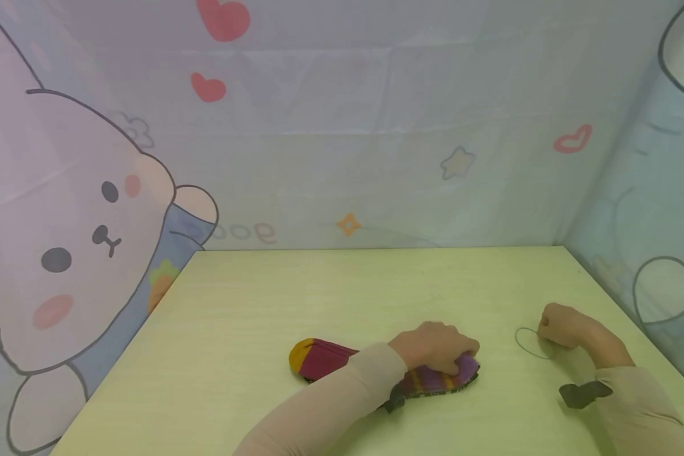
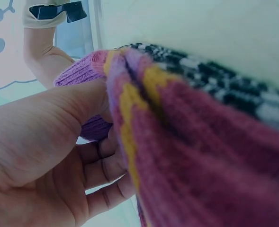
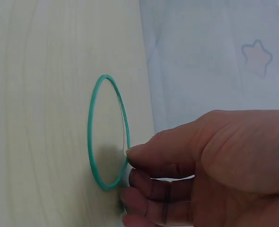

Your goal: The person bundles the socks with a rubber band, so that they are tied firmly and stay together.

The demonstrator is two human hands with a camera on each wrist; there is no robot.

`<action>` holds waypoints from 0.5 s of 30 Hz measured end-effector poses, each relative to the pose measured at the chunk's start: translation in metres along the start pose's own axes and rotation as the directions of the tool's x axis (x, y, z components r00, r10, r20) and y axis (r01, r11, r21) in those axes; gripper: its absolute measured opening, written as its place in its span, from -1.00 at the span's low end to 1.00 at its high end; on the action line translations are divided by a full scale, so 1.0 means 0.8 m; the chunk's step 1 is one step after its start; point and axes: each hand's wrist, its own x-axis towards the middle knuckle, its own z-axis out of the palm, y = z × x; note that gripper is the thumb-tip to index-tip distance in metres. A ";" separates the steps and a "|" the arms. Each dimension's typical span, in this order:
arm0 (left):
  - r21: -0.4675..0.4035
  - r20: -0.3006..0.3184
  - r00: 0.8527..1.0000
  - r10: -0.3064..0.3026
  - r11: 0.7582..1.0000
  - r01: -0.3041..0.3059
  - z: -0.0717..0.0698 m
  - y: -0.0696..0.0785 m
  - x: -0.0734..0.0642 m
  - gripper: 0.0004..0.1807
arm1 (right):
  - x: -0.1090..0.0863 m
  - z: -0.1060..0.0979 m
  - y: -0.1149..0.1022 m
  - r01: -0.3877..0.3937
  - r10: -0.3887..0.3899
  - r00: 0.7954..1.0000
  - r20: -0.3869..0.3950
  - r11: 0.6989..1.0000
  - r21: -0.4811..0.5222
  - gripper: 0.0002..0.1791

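Observation:
My left hand grips the striped purple end of a knitted sock near the middle of the table. The sock is maroon with a yellow tip, and my left forearm covers its middle. In the left wrist view, its ribbed fabric bunches at my thumb and fingers, and black-and-white knit runs along its table side. Over the table's right side, my right hand pinches a thin green rubber band between thumb and fingertips. The band hangs as an open loop with nothing inside it.
A pale yellow-green table lies beneath both hands. Behind it hangs a cartoon-printed cloth, which continues along the left and right sides. A dark wrist device sticks out from my right sleeve.

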 end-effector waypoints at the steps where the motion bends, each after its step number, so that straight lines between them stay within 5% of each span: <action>1: -0.008 -0.001 1.000 0.003 1.000 -0.003 0.001 0.000 0.000 -0.77 | -0.001 0.000 0.000 0.001 -0.001 1.000 0.001 1.000 0.007 -0.59; 8: -0.024 -0.003 1.000 0.002 1.000 -0.002 0.001 0.002 0.001 -0.75 | -0.002 -0.012 0.000 -0.040 0.049 0.997 -0.063 0.989 0.146 -0.81; 15: -0.029 0.002 1.000 -0.011 1.000 0.011 -0.001 0.002 0.000 -0.75 | -0.001 -0.015 0.010 -0.015 0.063 0.993 -0.102 0.907 0.421 -0.72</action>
